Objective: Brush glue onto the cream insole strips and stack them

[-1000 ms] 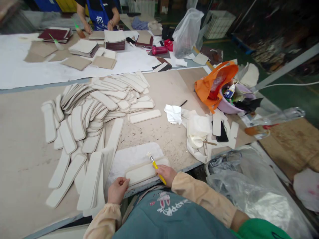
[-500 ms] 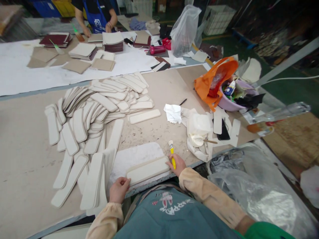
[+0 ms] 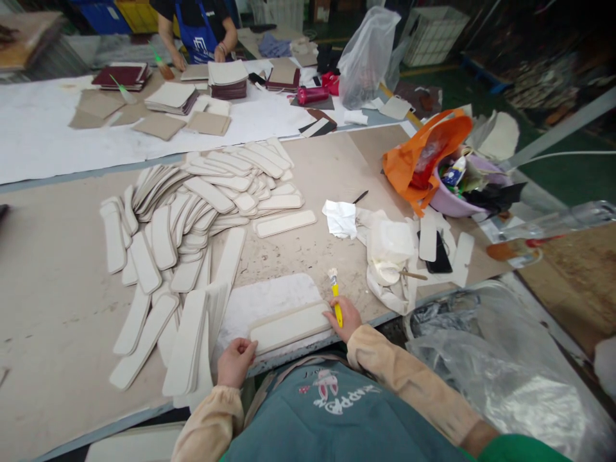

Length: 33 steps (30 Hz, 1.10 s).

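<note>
Looks midway: my left grip (image 3: 235,364) pinches the front pale strip (image 3: 291,328) at the surface (image 3: 283,256) edge, right grip (image 3: 348,319) holds the yellow brush (image 3: 339,314), piled strips (image 3: 164,239) beyond, can't tell which are finished.

"What covers the forearms?"

"Loose beige sleeves (image 3: 399,369), softly wrinkled, gathered at the cuffs by the left hand (image 3: 236,363) and right hand (image 3: 346,319)."

"And higher up?"

"Bright green cloth (image 3: 517,448) shows on the right arm."

"The front?"

"A teal apron (image 3: 308,427) with a greyish-tan edge. It has a white rabbit (image 3: 327,386) with pink ears, a small red motif (image 3: 304,389) and curving white letters (image 3: 342,403), only partly readable."
</note>
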Motion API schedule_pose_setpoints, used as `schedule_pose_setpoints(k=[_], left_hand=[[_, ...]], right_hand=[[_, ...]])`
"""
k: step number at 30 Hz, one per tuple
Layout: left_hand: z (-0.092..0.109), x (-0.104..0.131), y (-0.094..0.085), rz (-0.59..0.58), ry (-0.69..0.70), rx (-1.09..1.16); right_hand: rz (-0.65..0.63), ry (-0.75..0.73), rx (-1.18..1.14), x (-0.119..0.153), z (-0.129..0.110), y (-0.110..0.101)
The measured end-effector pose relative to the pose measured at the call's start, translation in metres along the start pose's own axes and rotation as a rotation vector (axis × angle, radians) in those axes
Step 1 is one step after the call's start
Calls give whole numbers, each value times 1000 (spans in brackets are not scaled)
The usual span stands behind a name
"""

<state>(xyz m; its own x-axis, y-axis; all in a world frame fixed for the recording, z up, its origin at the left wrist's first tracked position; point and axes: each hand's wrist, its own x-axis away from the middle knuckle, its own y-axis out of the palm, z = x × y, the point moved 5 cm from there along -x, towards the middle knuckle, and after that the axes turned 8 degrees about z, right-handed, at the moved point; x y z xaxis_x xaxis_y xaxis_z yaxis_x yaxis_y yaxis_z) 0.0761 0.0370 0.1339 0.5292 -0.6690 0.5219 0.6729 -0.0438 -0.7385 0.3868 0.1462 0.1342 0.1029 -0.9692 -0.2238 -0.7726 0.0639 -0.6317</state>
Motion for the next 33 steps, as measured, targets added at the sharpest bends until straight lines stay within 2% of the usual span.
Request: schedule_pose_setpoints(k=[4, 6, 8, 10, 11, 12, 14, 18, 20, 22, 27, 31, 33], left_hand=[[-3, 1, 2, -9, 9, -12], [-1, 4, -3, 38, 53, -67], [10, 8, -15, 151, 168, -121], [30, 13, -27, 252, 352, -109], [43, 15, -33, 260, 455, -74], [57, 17, -36, 232, 549, -24], [87, 19, -41, 91, 682, 95], [143, 23, -43, -229, 797, 247], [163, 27, -44, -284, 796, 302], [175, 31, -43, -286, 742, 405], [192, 41, -34, -343, 469, 754], [209, 51, -29, -347, 406, 930], [216, 57, -24, -443, 380, 1016]], right_hand=[[-15, 79, -84, -1, -4, -1], [-54, 132, -157, -2, -9, -2], [-106, 185, -244, -5, -18, -5], [-167, 220, -331, -10, -34, -10], [-196, 221, -369, -15, -44, -13], [-223, 211, -403, -20, -55, -17], [-261, 158, -458, -32, -80, -26], [-247, 78, -559, -62, -122, -46], [-218, 86, -603, -78, -133, -55], [-182, 100, -643, -93, -138, -64], [-113, 76, -757, -125, -139, -84], [-54, 62, -786, -140, -137, -95], [-44, 55, -805, -147, -136, -99]])
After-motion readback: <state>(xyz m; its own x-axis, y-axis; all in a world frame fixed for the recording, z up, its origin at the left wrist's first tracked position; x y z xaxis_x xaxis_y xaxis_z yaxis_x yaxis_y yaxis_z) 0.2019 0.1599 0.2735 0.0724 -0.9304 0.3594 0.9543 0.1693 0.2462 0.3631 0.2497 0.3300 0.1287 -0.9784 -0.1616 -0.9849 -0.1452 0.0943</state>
